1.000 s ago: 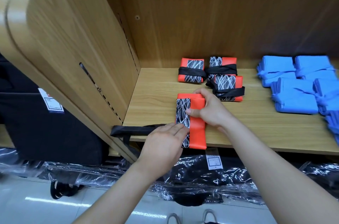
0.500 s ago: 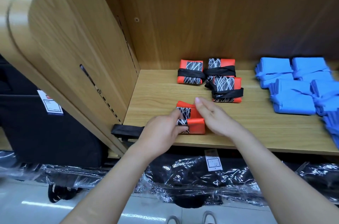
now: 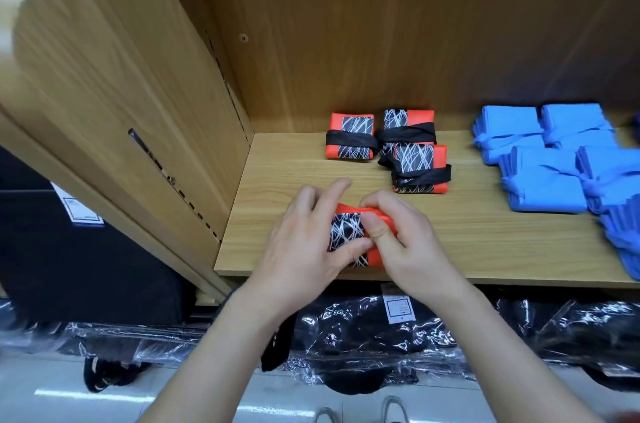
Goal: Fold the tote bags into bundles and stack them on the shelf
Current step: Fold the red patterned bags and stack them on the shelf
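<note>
We have the orange tote bag (image 3: pixel 346 232) folded small at the front edge of the shelf (image 3: pixel 485 242), toward its left end. Our left hand (image 3: pixel 304 249) wraps it from the left, thumb pressed on the black scribbled panel and fingers curled behind. Our right hand (image 3: pixel 408 249) pinches the right side, thumb on top and fingers hooked over the far fold. Both hands grip the bag, so neither is free.

To do this well, we judge we should squeeze the layers flat and square the edges before one hand lets go. Then we bring up the black strap (image 3: pixel 275 346), which hangs below the shelf's front edge, and wind it tight round the middle. That matches the three tied orange bundles (image 3: pixel 349 142) at the back of the shelf. Blue bundles (image 3: pixel 547 190) fill the shelf's right end.
</note>
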{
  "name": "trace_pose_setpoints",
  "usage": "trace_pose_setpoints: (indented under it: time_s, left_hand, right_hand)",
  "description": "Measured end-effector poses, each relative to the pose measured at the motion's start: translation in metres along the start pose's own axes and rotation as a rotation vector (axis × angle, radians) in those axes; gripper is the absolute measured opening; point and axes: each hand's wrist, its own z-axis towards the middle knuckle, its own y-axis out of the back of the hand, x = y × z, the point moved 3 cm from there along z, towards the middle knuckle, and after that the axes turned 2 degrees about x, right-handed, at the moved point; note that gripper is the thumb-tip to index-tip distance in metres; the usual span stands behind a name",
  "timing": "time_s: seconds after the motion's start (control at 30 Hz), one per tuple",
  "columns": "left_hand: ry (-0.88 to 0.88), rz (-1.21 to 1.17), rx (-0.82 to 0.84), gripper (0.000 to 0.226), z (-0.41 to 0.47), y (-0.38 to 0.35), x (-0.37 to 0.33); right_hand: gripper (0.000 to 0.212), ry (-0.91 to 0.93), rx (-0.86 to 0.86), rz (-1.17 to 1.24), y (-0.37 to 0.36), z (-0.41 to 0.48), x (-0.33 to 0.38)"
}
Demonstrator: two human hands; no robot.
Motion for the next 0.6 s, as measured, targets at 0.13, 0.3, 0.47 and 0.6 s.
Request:
trace_pose_setpoints:
  time_s: [0.13,0.3,0.47,0.6]
  left_hand:
    - [-0.053,-0.275,0.19,0.042,0.004,-0.005,0.003]
    - [-0.077,-0.243,0.106,0.046,0.0,-0.015,-0.004]
    - [-0.165,-0.15,0.076,0.026,-0.004,-0.013,-0.013]
    - [-0.181,-0.09,0.063,0.025,0.0,-0.012,-0.016]
  right_hand:
    - [0.025,-0.079,-0.147,0.058,0.001,0.0,0.008]
    - [0.038,-0.266,-0.218,-0.038,-0.006,-0.001,0.012]
    - [0.044,-0.214,-0.12,-0.102,-0.003,0.0,0.016]
    - [0.031,-0.311,-0.101,0.048,-0.002,0.002,0.008]
